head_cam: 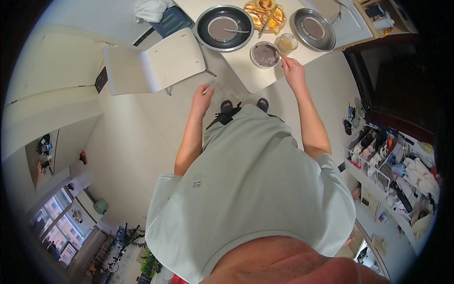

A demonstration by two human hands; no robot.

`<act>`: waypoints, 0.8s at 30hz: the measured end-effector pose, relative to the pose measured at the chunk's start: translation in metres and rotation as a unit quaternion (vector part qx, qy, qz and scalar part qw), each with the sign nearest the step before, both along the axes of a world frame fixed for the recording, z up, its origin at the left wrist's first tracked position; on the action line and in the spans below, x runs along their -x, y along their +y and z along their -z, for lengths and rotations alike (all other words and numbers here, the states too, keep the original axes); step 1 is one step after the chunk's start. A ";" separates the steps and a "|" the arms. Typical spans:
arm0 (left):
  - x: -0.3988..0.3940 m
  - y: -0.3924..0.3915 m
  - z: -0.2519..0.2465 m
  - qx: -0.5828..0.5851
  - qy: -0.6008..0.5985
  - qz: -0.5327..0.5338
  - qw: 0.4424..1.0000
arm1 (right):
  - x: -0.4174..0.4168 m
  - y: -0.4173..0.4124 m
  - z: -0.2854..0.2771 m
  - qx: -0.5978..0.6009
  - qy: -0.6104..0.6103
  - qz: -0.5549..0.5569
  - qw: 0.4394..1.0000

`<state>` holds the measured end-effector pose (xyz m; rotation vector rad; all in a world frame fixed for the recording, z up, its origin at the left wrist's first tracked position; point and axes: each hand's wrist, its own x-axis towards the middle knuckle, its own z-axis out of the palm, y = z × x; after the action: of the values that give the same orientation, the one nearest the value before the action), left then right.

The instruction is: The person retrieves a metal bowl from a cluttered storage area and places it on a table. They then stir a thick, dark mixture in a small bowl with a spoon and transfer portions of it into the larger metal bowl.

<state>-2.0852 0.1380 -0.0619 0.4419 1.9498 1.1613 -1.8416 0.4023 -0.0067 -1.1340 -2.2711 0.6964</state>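
My right hand [293, 71] pinches the thin handle of a spoon [279, 53] at the near right rim of a bowl [252, 61]. Greyish-purple thick porridge or paste [264, 54] fills this bowl, its surface uneven. Just beyond my right hand stands a glass cup [288, 42] with some tan liquid. My left hand [203, 98] hangs in the air left of the table corner, fingers loosely curled with a gap at the thumb; I see nothing in it. The spoon's far end is hidden in the bowl.
On the pale table [252, 80] are a dark-lined metal basin [200, 33] holding a bowl and spoon [236, 31], flatbreads with egg [275, 23] under chopsticks [267, 20], and a steel basin [331, 37] holding another bowl [314, 27]. A wooden chair [173, 58] stands left.
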 end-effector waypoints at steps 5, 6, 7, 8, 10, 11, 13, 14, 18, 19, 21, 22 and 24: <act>-0.010 0.003 -0.006 -0.007 -0.008 -0.015 1.000 | 0.016 0.009 0.022 -0.061 -0.033 -0.022 0.997; -0.011 0.001 -0.003 -0.009 0.003 -0.018 1.000 | 0.020 0.008 0.022 -0.058 -0.032 -0.038 0.997; -0.013 -0.001 0.000 -0.007 0.002 -0.024 1.000 | 0.024 0.006 0.021 -0.056 -0.031 -0.054 0.996; -0.014 -0.003 0.003 -0.005 0.001 -0.030 1.000 | 0.027 0.005 0.020 -0.053 -0.031 -0.069 0.996; -0.017 -0.003 -0.002 -0.002 -0.005 -0.036 0.999 | 0.025 0.006 0.025 -0.051 -0.042 -0.104 0.992; -0.019 -0.004 -0.004 0.000 -0.010 -0.038 0.999 | 0.023 0.007 0.027 -0.050 -0.048 -0.121 0.990; -0.022 -0.004 -0.005 0.003 -0.019 -0.042 0.999 | 0.019 0.006 0.027 -0.050 -0.047 -0.169 0.983; -0.022 -0.004 -0.006 0.005 -0.021 -0.042 0.999 | 0.016 0.005 0.027 -0.051 -0.046 -0.191 0.979; -0.026 -0.005 -0.002 0.007 -0.023 -0.041 0.999 | -0.001 0.001 0.017 -0.031 -0.093 -0.224 0.970; -0.026 -0.005 0.000 0.006 -0.016 -0.040 0.999 | -0.008 0.000 0.013 -0.021 -0.082 -0.221 0.971; -0.026 -0.005 0.002 0.005 -0.004 -0.038 0.999 | -0.020 -0.001 0.002 -0.013 -0.060 -0.209 0.976; -0.026 -0.004 0.002 0.009 -0.005 -0.035 0.999 | -0.025 -0.001 -0.006 -0.014 -0.048 -0.199 0.979; -0.026 -0.002 0.002 0.016 -0.005 -0.029 0.999 | -0.032 0.003 -0.015 -0.024 -0.031 -0.176 0.984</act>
<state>-2.0591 0.1356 -0.0643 0.3656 1.9811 1.1653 -1.8100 0.4049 0.0087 -0.7456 -2.5587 0.7404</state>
